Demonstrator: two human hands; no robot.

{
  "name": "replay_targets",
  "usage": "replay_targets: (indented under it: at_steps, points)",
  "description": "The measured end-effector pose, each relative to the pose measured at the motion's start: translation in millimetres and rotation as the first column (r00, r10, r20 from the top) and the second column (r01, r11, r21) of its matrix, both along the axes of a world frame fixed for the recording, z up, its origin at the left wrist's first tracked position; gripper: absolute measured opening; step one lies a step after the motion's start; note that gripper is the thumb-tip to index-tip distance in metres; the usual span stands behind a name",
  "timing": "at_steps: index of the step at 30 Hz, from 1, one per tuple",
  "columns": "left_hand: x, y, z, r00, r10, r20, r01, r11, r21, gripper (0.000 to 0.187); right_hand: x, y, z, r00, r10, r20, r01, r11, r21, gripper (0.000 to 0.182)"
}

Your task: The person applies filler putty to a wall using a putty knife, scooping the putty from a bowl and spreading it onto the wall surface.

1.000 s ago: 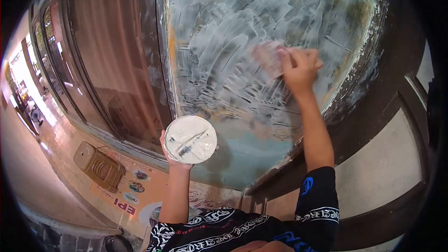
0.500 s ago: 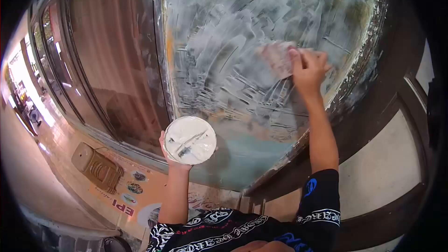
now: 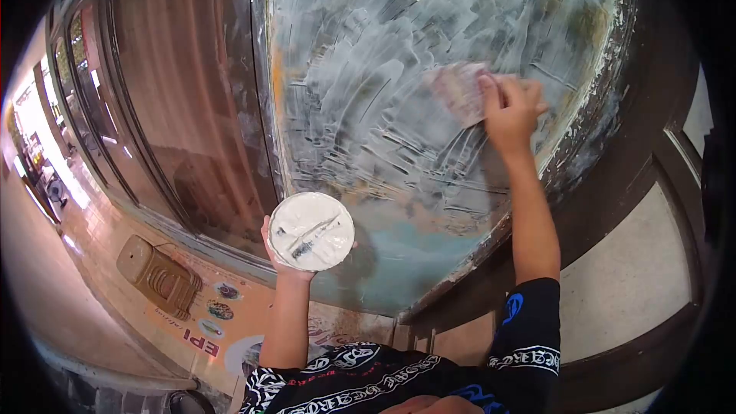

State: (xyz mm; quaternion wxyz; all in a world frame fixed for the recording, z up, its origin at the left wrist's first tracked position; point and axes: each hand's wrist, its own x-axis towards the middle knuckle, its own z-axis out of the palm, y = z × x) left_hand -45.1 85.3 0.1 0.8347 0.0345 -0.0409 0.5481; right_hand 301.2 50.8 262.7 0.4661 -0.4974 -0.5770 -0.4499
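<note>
My left hand (image 3: 277, 254) is wrapped round the side of a round tub of white putty (image 3: 326, 231), its open top facing me and a groove running across the paste. Most of those fingers are behind the tub. My right hand (image 3: 512, 111) grips a flat, putty-smeared spreader (image 3: 458, 93) by its right edge, thumb on the near side. The spreader lies against, or very close to, the wall panel (image 3: 360, 92), which carries streaky white putty over a blue-green surface. Lower down, the panel (image 3: 391, 245) shows smoother bare blue-green.
Left of the panel is a brown-framed window with a curtain (image 3: 176, 84). A brown plastic stool (image 3: 157, 276) lies on a printed banner (image 3: 192, 322) on the floor. A dark wooden frame with pale panels (image 3: 629, 276) stands at the right.
My right hand and the spreader have shifted slightly up the panel, and the blur on them has lessened. The tub in my left hand stays almost still.
</note>
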Motion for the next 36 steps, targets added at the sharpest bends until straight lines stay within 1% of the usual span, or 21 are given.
replay_targets:
  at_steps: [1, 2, 4, 6, 7, 8, 10, 11, 13, 15, 17, 18, 20, 21, 25, 28, 30, 32, 34, 35, 36]
  points:
    - [-1, -2, 2, 1.000, 0.007, -0.025, -0.006, 0.999, 0.049, 0.077, 15, -3, 9, 0.984, 0.088, -0.156, -0.084, 0.996, 0.031, 0.017]
    - [-2, -4, 4, 0.999, 0.015, -0.049, -0.010, 0.995, 0.099, 0.077, 24, -8, 7, 0.984, 0.087, -0.156, -0.083, 0.996, 0.030, 0.017]
    - [-3, -4, 5, 0.998, 0.016, -0.065, -0.010, 0.995, 0.097, 0.078, 31, -22, -4, 0.985, 0.064, -0.162, -0.029, 0.978, 0.209, 0.017]
    - [-2, -2, 1, 0.998, -0.003, -0.068, 0.016, 0.983, 0.183, 0.078, 6, -28, -43, 0.983, 0.129, -0.130, -0.124, 0.991, 0.043, 0.014]
    - [0, -2, 1, 0.998, -0.005, -0.068, 0.017, 0.983, 0.181, 0.078, -3, -23, -69, 0.994, 0.111, -0.008, -0.111, 0.992, -0.063, 0.014]
    - [3, -3, 1, 0.998, -0.017, -0.067, 0.027, 0.988, 0.150, 0.078, -12, -17, -96, 0.988, 0.102, 0.113, -0.082, 0.982, -0.168, 0.014]
    - [10, -5, 3, 0.997, -0.044, -0.067, 0.050, 0.995, 0.091, 0.079, -31, -7, -135, 0.974, 0.112, 0.196, -0.050, 0.955, -0.293, 0.014]
    - [12, -5, 4, 0.996, -0.054, -0.066, 0.059, 0.996, 0.064, 0.079, -28, -5, -136, 0.975, 0.109, 0.192, -0.049, 0.955, -0.293, 0.014]
    - [11, -3, 8, 0.996, -0.060, -0.066, 0.063, 0.997, 0.044, 0.079, -22, 6, -123, 0.958, -0.075, 0.277, 0.134, 0.971, -0.198, 0.014]
    - [9, -3, 8, 0.997, -0.051, -0.063, 0.054, 0.998, 0.041, 0.079, -4, 0, -76, 0.982, -0.146, 0.119, 0.148, 0.989, -0.012, 0.013]
    - [7, -3, 7, 0.997, -0.043, -0.058, 0.046, 0.998, 0.038, 0.079, 26, -6, -43, 0.998, 0.027, -0.062, -0.019, 0.992, 0.124, 0.013]
    - [5, -3, 7, 0.998, -0.038, -0.054, 0.040, 0.999, 0.035, 0.079, 24, -13, -39, 0.998, 0.030, -0.060, -0.022, 0.992, 0.123, 0.013]
    - [2, -4, 5, 0.999, -0.024, -0.047, 0.026, 0.999, 0.028, 0.079, 15, -29, -43, 0.992, -0.086, -0.097, 0.105, 0.970, 0.221, 0.014]
    - [0, -6, 3, 0.999, -0.017, -0.042, 0.018, 1.000, 0.022, 0.080, 5, -25, -60, 0.964, 0.173, -0.202, -0.150, 0.981, 0.125, 0.010]
    - [-2, -10, 6, 0.997, -0.028, -0.068, 0.037, 0.991, 0.128, 0.080, -45, -6, -152, 0.962, 0.201, 0.184, -0.144, 0.949, -0.282, 0.009]
    - [-1, -7, 1, 0.998, -0.036, -0.046, 0.039, 0.997, 0.071, 0.080, -56, 14, -178, 0.925, 0.242, 0.294, -0.113, 0.911, -0.396, 0.011]
    - [-5, -7, 3, 0.998, -0.029, -0.051, 0.033, 0.997, 0.076, 0.080, -43, 31, -151, 0.951, 0.053, 0.305, 0.030, 0.965, -0.260, 0.013]
    - [-8, -8, 5, 0.998, -0.022, -0.058, 0.026, 0.997, 0.078, 0.080, -29, 27, -89, 0.959, -0.098, 0.265, 0.101, 0.995, 0.004, 0.013]
    - [-10, -9, 9, 0.998, -0.016, -0.059, 0.021, 0.997, 0.078, 0.080, -18, 2, -42, 0.994, -0.093, 0.049, 0.085, 0.987, 0.138, 0.012]
    - [-11, -10, 11, 0.999, -0.002, -0.053, 0.006, 0.998, 0.070, 0.080, -13, -4, -37, 0.995, -0.091, 0.051, 0.083, 0.987, 0.140, 0.012]
    - [-12, -10, 12, 0.999, 0.011, -0.048, -0.009, 0.998, 0.061, 0.080, -9, -9, -34, 0.999, 0.018, -0.031, -0.012, 0.979, 0.205, 0.011]
